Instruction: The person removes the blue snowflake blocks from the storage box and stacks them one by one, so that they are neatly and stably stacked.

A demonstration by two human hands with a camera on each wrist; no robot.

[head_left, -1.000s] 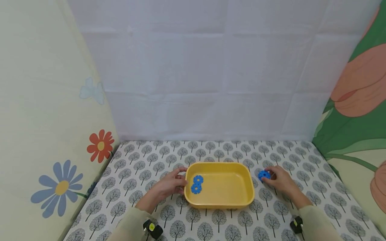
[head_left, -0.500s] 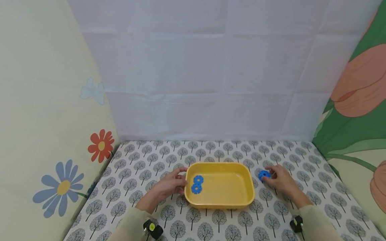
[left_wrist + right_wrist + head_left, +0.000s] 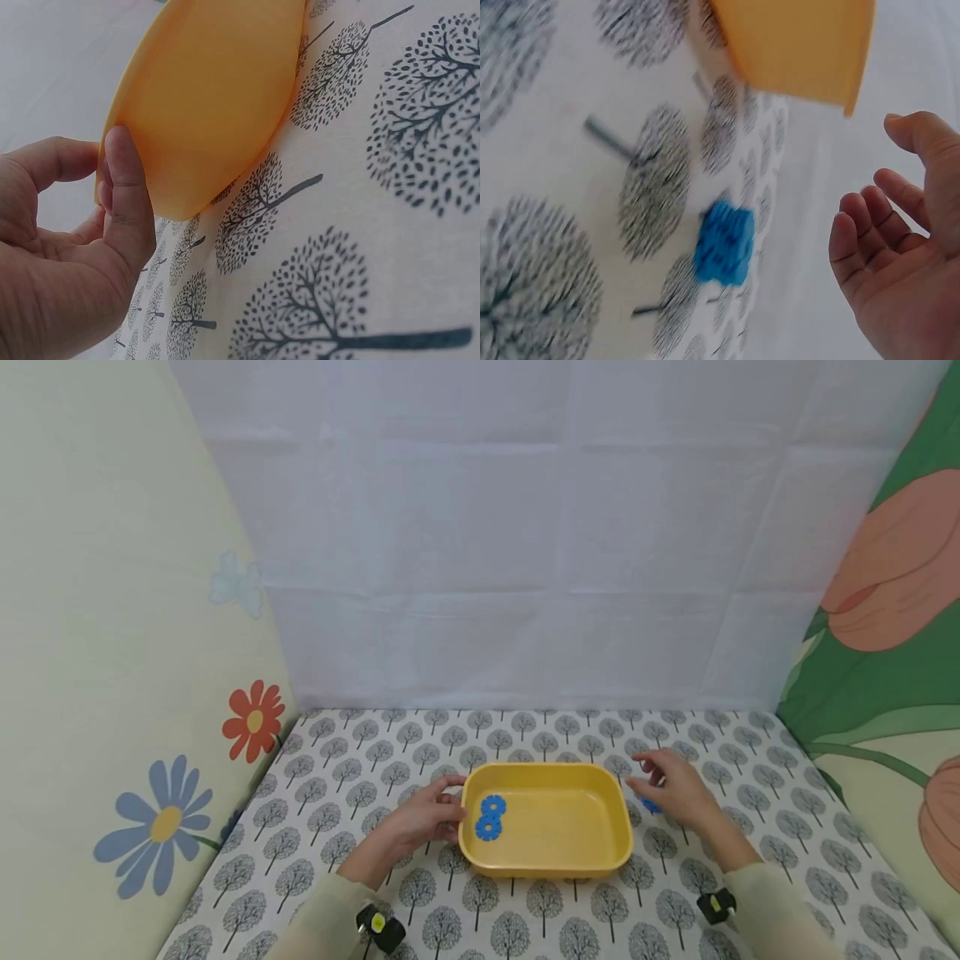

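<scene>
A yellow rectangular tray (image 3: pixel 555 857) stands on the tree-print cloth. My left hand (image 3: pixel 423 818) holds its left rim, a finger (image 3: pixel 129 161) lying against the outer wall in the left wrist view. Two blue flower-shaped discs (image 3: pixel 491 817) lie inside at the left end, one overlapping the other. My right hand (image 3: pixel 675 787) is raised just beyond the tray's right side, its fingers loosely bent with nothing seen between them. Below it a small blue stack of notched discs (image 3: pixel 725 242) rests on the cloth, mostly hidden by the hand in the head view.
The patterned tablecloth (image 3: pixel 360 752) covers the table. A white sheet (image 3: pixel 465 543) hangs along its back edge. Flower-painted panels stand at the left (image 3: pixel 67 635) and right (image 3: pixel 892 735).
My right hand has let go of the blue stack, risen and shifted left toward the tray. The left hand, tray and discs inside have stayed put.
</scene>
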